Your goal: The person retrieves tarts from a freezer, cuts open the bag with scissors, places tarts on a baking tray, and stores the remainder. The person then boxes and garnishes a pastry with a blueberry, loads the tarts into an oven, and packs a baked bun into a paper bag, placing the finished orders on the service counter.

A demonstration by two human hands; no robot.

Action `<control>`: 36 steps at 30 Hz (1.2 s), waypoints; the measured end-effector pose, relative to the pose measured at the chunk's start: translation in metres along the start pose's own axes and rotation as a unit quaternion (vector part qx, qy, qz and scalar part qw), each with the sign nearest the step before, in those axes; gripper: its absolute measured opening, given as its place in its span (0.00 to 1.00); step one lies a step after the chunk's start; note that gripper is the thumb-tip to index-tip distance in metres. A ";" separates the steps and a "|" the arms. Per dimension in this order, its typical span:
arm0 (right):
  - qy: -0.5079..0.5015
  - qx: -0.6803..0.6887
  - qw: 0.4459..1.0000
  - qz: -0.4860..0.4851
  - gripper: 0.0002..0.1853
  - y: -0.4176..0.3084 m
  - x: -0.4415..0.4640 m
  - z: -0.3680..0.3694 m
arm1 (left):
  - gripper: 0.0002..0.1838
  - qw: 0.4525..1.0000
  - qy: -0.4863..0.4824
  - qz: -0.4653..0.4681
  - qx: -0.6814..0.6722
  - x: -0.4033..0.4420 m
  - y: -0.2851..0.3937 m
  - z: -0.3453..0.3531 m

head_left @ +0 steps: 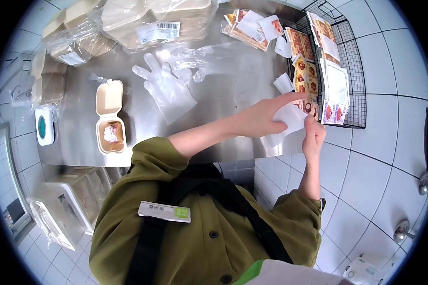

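Over the right end of the steel table, my left hand [264, 116] grips a small white paper piece [290, 118] between thumb and fingers, its index finger stretched out. My right hand [314, 135] is closed in a pinch at that paper's right edge. Just beyond the hands lie printed sticker sheets [305, 78] with dessert pictures. Far to the left stands an open clamshell box [110, 95] with a piece of cake [112, 134] topped with pink-white cream in its lower half. Clear plastic gloves [165, 88] lie flat in the middle of the table.
A black wire basket [354, 71] with printed sheets stands on the right. Bagged stacks of clamshell boxes [157, 23] line the back left. A white device with a green face [44, 126] sits at the left edge. More printed cards [252, 28] lie at the back.
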State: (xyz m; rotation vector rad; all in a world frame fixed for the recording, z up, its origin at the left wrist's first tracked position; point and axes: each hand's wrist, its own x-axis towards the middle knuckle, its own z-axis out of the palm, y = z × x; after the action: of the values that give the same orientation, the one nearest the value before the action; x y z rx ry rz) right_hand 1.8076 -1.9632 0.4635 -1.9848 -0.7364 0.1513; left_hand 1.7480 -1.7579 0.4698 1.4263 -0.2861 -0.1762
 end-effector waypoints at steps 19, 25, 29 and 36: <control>0.303 -0.110 0.946 -0.014 0.10 -0.001 0.028 0.046 | 0.15 0.833 0.450 -0.044 0.320 -0.134 -0.014 -0.145; 0.130 -0.016 0.991 0.015 0.17 -0.038 0.037 0.124 | 0.22 0.718 0.438 -0.411 0.353 -0.356 -0.041 -0.264; 0.024 0.002 0.999 0.041 0.10 -0.085 0.043 0.191 | 0.17 0.837 0.403 -0.338 0.149 -0.382 -0.070 -0.285; -0.107 0.060 0.991 0.048 0.20 -0.140 0.033 0.294 | 0.05 0.893 0.408 -0.105 0.159 -0.402 -0.086 -0.268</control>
State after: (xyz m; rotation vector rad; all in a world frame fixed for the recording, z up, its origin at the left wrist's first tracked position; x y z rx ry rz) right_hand 1.6569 -1.6739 0.4345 -1.9072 -0.7498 0.4607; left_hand 1.4494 -1.3998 0.3174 1.7250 0.5614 0.3150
